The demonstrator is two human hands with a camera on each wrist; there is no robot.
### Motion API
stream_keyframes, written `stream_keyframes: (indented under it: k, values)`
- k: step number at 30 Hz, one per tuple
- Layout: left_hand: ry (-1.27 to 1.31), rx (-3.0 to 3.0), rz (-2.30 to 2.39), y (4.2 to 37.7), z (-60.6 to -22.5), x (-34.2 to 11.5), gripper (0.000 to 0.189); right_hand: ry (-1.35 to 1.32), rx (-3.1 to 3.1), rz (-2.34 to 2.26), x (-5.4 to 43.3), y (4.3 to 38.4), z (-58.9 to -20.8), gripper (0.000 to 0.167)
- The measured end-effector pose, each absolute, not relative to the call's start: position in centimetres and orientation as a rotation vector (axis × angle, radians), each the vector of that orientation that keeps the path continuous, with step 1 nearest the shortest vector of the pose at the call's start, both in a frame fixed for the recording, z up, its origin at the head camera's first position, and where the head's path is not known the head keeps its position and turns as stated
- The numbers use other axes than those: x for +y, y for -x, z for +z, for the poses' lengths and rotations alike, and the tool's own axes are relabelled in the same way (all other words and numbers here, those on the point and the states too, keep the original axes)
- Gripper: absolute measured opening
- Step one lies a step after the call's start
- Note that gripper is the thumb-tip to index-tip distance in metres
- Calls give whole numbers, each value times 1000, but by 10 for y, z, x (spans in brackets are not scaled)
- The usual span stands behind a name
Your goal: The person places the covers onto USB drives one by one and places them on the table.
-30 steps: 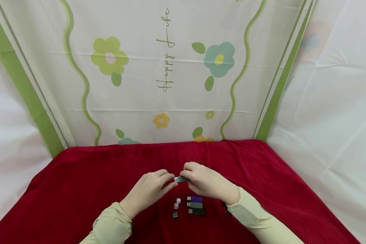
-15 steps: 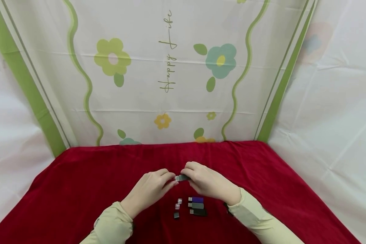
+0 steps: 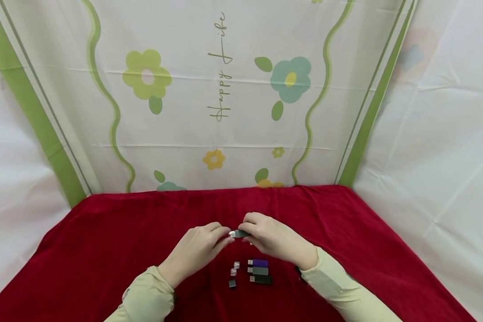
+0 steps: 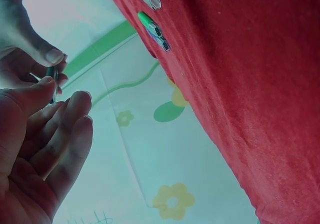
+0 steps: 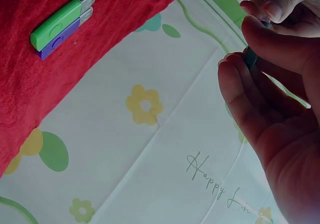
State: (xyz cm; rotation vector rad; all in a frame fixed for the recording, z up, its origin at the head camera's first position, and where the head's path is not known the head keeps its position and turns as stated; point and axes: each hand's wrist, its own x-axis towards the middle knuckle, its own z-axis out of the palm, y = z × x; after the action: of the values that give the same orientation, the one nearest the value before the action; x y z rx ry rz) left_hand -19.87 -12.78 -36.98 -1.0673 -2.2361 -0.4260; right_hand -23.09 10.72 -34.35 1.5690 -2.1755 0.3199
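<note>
Above the red cloth, both hands meet at one dark grey USB stick [image 3: 240, 233]. My right hand [image 3: 273, 239] pinches its body between thumb and fingers. My left hand [image 3: 199, 246] pinches the clear cap [image 3: 232, 234] at the connector end, its fingertips partly covering it. In the right wrist view, the stick's dark body [image 5: 250, 57] shows between the fingers. Below the hands lie a purple USB stick [image 3: 260, 263], a grey one [image 3: 260, 271] and a black one [image 3: 262, 280], all with bare metal plugs facing left.
Left of the sticks lie two clear caps [image 3: 236, 264] and a dark cap [image 3: 232, 284]. In the right wrist view, a green USB stick [image 5: 54, 27] and another purple stick [image 5: 60, 39] wear clear caps. A flowered curtain [image 3: 185, 112] stands behind the red cloth [image 3: 124, 241].
Both hands keep their hold on the stick and cap, with only slight shifts. A small light tip now shows below the right hand. The loose sticks and caps stay in place.
</note>
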Motion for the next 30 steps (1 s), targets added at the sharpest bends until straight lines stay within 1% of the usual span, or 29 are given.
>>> stream_keyframes:
  k: [10, 30]
  values:
    - [1100, -2206, -410, 199, -371, -128, 18, -1589, -2177, 357, 107, 228, -342, 25]
    - [1138, -2167, -368, 199, -370, -127, 20, -1584, -2115, 325, 105, 231, -347, 27]
